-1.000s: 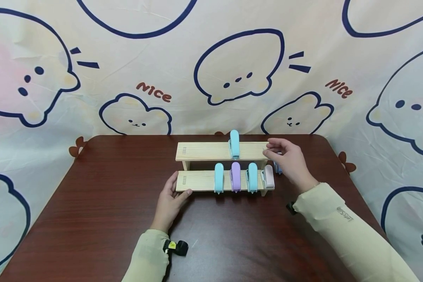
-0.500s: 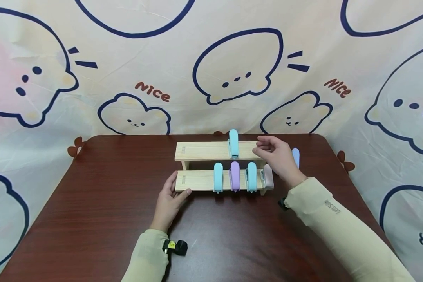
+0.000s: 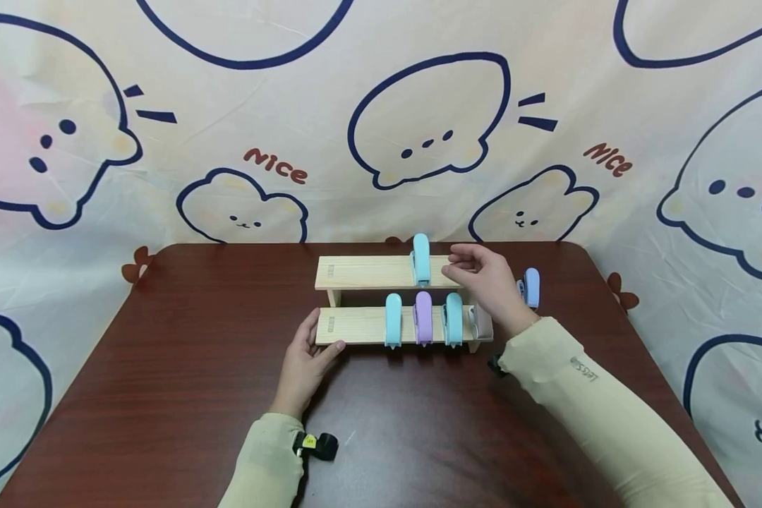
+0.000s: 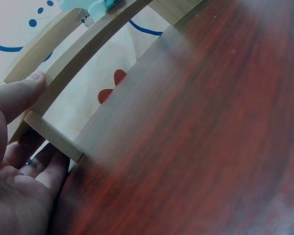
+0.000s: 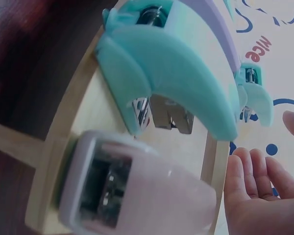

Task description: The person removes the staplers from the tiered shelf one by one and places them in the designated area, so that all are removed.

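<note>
My left hand grips the left end of a two-step wooden rack; in the left wrist view its thumb lies on the board edge, fingers beneath. A turquoise stapler stands on the upper step. Just right of it, my right hand hovers over that step with loosely bent fingers, holding nothing. Along the lower step stand a turquoise stapler, a purple stapler, another turquoise stapler and a pale pinkish-grey stapler, which the right hand partly covers.
A periwinkle-blue stapler stands on the dark wooden table, right of the rack and behind the right wrist. A cartoon-printed cloth hangs right behind the table's far edge.
My right hand has moved left along the upper step toward the turquoise stapler, uncovering the blue stapler on the table. The left hand keeps its hold on the rack.
</note>
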The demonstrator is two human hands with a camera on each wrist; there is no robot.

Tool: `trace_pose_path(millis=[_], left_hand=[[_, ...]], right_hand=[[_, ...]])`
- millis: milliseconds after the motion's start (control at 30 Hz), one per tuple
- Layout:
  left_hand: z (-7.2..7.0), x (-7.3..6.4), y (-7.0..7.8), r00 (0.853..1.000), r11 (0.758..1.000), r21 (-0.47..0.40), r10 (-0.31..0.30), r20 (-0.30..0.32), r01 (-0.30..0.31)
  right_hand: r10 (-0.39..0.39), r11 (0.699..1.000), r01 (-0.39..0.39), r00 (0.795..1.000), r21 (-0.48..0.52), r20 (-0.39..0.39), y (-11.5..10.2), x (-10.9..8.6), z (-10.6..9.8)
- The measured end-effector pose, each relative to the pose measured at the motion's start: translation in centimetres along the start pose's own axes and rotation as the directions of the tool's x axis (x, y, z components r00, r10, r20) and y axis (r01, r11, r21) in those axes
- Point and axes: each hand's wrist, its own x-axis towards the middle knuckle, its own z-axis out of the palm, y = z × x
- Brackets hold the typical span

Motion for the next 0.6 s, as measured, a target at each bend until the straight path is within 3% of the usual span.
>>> trace_pose_path(millis=[600], left_hand=[[0.0,0.1,0.1,1.000,1.000,-0.008,-0.004,0.006,0.004]], right_hand=[[0.008,1.000,-0.009,0.999,0.018,0.047,-1.0,0.9,2.0]])
